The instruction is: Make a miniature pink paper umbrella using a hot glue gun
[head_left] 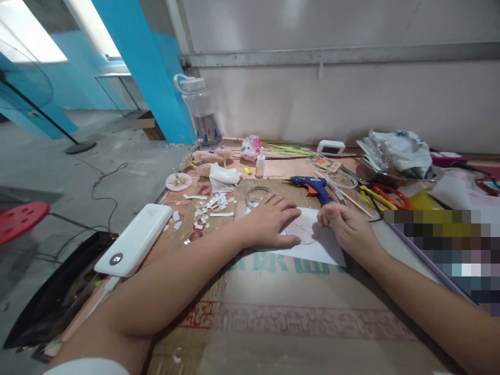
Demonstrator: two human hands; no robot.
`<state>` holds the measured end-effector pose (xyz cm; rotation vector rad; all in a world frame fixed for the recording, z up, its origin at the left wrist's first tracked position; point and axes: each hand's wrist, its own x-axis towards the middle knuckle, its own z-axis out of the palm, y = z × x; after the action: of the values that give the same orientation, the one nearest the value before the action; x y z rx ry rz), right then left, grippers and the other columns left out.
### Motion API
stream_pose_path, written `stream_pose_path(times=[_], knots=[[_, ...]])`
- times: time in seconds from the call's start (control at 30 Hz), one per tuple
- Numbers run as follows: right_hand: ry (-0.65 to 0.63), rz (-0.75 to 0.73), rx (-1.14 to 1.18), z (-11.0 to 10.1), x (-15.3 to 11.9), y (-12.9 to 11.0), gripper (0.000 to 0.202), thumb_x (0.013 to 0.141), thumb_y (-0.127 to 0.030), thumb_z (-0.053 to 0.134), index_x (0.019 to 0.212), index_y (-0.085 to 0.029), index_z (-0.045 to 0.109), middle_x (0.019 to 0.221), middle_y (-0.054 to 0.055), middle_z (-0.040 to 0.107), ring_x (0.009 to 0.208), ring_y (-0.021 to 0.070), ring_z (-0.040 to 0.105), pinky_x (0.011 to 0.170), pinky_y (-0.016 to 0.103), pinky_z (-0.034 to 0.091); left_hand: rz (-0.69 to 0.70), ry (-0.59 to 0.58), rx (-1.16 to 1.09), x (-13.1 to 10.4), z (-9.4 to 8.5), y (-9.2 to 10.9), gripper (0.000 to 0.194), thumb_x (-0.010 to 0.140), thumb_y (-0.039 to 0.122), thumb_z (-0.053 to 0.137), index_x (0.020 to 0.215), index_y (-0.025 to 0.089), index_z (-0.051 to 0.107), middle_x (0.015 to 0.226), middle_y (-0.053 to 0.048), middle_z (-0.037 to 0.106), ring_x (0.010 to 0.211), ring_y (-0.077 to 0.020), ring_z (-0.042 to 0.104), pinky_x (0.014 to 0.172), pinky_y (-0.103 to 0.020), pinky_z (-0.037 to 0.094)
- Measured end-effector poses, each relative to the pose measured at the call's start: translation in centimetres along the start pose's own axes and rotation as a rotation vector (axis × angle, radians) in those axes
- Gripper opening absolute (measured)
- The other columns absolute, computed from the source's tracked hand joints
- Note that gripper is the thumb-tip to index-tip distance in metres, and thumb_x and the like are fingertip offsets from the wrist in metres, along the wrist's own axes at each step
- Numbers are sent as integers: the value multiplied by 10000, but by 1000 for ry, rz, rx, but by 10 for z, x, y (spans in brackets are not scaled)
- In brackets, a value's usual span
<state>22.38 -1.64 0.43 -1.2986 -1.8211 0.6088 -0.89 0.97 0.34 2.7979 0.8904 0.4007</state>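
Paper (316, 251) seemingly beneath left grip (272, 221)

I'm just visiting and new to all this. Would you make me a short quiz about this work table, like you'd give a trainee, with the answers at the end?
1. True or false: the left hand lies palm down over the white paper.
2. Fill in the missing colour: the blue glue gun has an ____ trigger.
3. Where is the white power bank?
A) On top of the glue gun
B) Near the left edge of the table
C) Under the white paper

Key: 1. True. 2. Orange. 3. B.
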Motion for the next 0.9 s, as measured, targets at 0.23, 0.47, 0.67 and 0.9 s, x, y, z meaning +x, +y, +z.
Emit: stream_pose_path(times=[0.23,0.47,0.67,0.9], knots=[[29,57,58,6,-1,7,237,905,-463,609,865,-231,638,736,20,640,697,199,607,651,326,470,5,-17,0,1,-4,2,650,894,586,621,1391,170,584,1429,-132,575,1359,-328,460,1227,-501,259],[-15,35,-147,-18,11,-13,197,856,-400,643,837,-218,713,767,38,708,712,202,629,682,333,473,-21,-8,18,-1,-3,1,672,885,622,620,1373,161,598,1540,-173,470,1451,-375,376,1249,-557,202],[-369,-67,-233,-43,15,-24,179,891,-292,613,890,-221,778,848,43,769,752,185,673,679,299,491,-11,12,-27,-2,-2,-4,606,917,585,587,1362,173,591,1469,-158,532,1410,-353,430,1243,-577,212],[-277,-295,-182,-9,-3,-5,236,914,-146,540,947,-193,768,848,56,741,782,170,647,751,300,482,-9,41,-19,-2,-2,-4,588,910,594,582,1334,188,612,1424,-144,559,1367,-348,459,1222,-566,258]])
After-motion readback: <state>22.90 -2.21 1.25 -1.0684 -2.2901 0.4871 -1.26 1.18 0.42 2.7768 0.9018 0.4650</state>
